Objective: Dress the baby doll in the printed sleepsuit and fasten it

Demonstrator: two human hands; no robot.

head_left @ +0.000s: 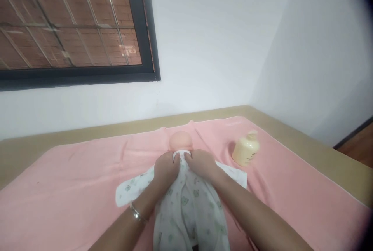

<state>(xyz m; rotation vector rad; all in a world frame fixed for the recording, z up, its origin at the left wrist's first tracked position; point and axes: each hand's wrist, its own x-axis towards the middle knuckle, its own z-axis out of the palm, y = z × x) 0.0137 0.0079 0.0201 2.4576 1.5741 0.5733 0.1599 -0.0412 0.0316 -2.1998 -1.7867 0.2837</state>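
Two bare forearms are reaching up from the bottom of the frame, one silver bracelet (137,213) circling the left wrist. Between them, one white garment (186,202) with small greenish prints is lying from the bottom centre up to the middle; its two sleeves are spreading out, one to each side. At the collar, two hands are gripping: the left hand (166,170) and the right hand (202,162) are each pinching the fabric, thumbs facing each other with a narrow gap between. Just above the collar, one rounded peach-coloured form (180,141), apparently a doll's head, is showing. Right of centre, one cream pump bottle (245,152) is standing near the right sleeve. All these are resting on one pink cloth (72,196), which is covering most of a tan surface (305,148). Beyond, two pale walls are meeting, and one dark-framed, barred window (87,29) is filling the upper left.
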